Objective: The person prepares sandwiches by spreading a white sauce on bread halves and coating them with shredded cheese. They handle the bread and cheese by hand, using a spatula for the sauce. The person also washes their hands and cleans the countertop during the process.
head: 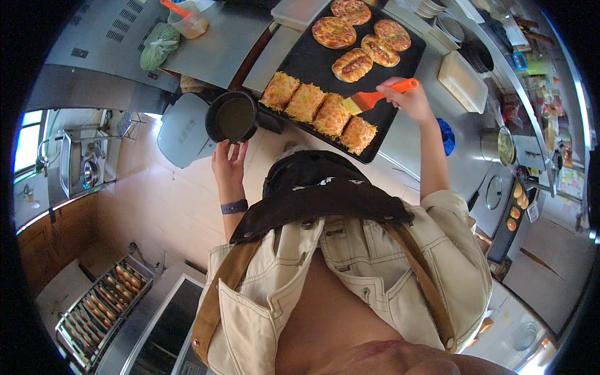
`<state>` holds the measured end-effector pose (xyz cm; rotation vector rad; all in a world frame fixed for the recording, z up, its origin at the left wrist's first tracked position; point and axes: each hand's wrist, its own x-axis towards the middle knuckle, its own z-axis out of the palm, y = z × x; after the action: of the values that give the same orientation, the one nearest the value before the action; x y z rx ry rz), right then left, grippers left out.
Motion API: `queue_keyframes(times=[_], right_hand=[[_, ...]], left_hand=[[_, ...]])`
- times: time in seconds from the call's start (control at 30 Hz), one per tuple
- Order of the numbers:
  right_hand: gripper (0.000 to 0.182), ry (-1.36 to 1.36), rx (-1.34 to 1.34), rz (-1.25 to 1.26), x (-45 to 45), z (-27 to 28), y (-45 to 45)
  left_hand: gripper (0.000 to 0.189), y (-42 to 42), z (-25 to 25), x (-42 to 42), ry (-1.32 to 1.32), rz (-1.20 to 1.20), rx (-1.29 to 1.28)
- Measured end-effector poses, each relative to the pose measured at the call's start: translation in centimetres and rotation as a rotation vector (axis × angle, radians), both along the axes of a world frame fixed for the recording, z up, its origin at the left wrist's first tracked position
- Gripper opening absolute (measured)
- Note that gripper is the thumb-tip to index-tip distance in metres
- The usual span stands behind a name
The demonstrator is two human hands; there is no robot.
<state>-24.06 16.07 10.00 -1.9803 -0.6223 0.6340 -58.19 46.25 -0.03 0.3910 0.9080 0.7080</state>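
Note:
My right hand grips a pastry brush with an orange handle. The brush's pale bristles touch the third of several shredded-topped bread pieces lined up along the near edge of a black baking tray. Farther back on that tray lie round topped breads and two sausage buns. Left of the tray, my left hand holds a round black pan by its near rim. Inside the pan is a dark yellowish liquid.
A pale lidded bin stands on the floor beside the pan. On the left counter are a green-filled plastic bag and a plastic jug. Rightward are a clear container, a blue cloth and a pot. A bread rack stands lower left.

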Motion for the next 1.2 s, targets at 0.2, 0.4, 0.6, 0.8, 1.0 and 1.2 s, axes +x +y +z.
queue_keyframes(times=[0.2, 0.4, 0.6, 0.8, 1.0, 1.2], right_hand=[[0.016, 0.152, -0.067, 0.04, -1.9, -0.7, -4.5], [0.013, 0.005, 0.03, -0.049, -1.8, 0.2, -6.6], [0.015, 0.0, -0.031, 0.054, -2.9, -2.1, -8.1], [0.016, -0.012, 0.021, 0.03, -2.2, -0.5, -9.0], [0.015, -0.056, -0.026, 0.04, -1.9, -1.4, -6.7], [0.018, 0.02, 0.137, -0.116, -2.1, 5.4, -1.0]], left_hand=[[0.025, -0.4, 0.4, 0.1, 0.013, -0.025, 0.006], [0.034, 0.2, 0.6, 0.1, 0.017, -0.094, 0.043], [0.033, 0.4, 0.6, 0.8, 0.062, -0.053, 0.005], [0.032, 0.2, 0.6, 0.6, -0.01, -0.102, 0.045], [0.027, 0.3, 0.7, 0.0, -0.016, -0.067, 0.018], [0.016, 0.6, 0.6, 0.4, 0.02, -0.062, 0.064]])
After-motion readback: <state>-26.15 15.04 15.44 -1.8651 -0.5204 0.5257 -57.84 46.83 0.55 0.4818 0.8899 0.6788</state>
